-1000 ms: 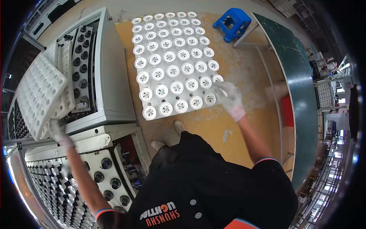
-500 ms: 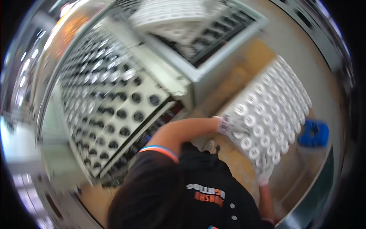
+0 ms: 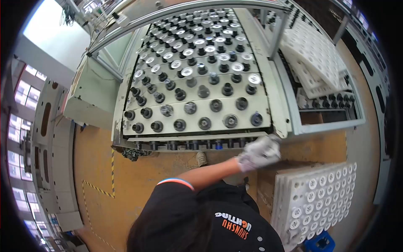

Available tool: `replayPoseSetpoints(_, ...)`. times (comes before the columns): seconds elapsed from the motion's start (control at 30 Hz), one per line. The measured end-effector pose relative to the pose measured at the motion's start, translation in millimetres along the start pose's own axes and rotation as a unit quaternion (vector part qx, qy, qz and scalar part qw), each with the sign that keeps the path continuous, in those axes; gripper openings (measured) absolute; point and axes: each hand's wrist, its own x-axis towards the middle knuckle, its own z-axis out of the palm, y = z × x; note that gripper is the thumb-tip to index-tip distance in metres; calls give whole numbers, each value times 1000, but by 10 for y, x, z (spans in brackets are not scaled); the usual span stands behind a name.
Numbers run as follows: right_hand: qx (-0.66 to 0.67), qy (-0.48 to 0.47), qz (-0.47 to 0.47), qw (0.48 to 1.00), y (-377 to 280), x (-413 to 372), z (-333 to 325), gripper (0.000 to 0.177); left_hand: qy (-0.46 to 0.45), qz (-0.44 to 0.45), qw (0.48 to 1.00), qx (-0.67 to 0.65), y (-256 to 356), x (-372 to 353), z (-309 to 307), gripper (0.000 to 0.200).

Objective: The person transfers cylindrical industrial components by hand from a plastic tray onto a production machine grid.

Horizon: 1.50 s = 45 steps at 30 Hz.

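Observation:
My left hand (image 3: 259, 153), in a pale glove, is raised beside the front right corner of the machine bed (image 3: 197, 110). Its fingers look curled in, but blur hides what they hold, if anything. Low on the right, my gloved right hand (image 3: 288, 236) is at the lower left of a white foam tray (image 3: 297, 195); its fingers blend into the tray and cannot be made out. Rows of round, white-faced lamp-like pieces (image 3: 321, 204) fill much of this tray. Black round holders (image 3: 204, 123) line the bed, the front ones bare and many farther back topped with white-faced pieces (image 3: 237, 67).
Right of the bed stands a grey-framed unit (image 3: 331, 126) with white foam trays (image 3: 315, 54) piled on it. A metal rail (image 3: 189, 10) crosses above the bed. A blue plastic stool or crate (image 3: 320, 242) is beside the loaded tray. Striped tape (image 3: 112, 176) marks the floor.
My view has swung towards the machine bed. My left hand has left the foam tray and moved over to the bed's front corner. My right hand remains by the tray.

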Motion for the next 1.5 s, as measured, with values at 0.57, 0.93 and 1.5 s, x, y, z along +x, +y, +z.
replayPoseSetpoints(0.57, 465, -152, -31, 872, -4708, 1324, -54, 56, 278, -440, 711, 473, -1370, -1249, -6029, 62)
replayPoseSetpoints(0.93, 171, -100, -498, 844, -7348, 1769, 879, 52, 303, -384, 733, 473, -1647, -1176, -6084, 74)
replayPoseSetpoints(1.5, 44, -79, -521, 849, -7446, 1595, 1476, 39, 314, -159, 751, 559, -1313, -1063, -5268, 59)
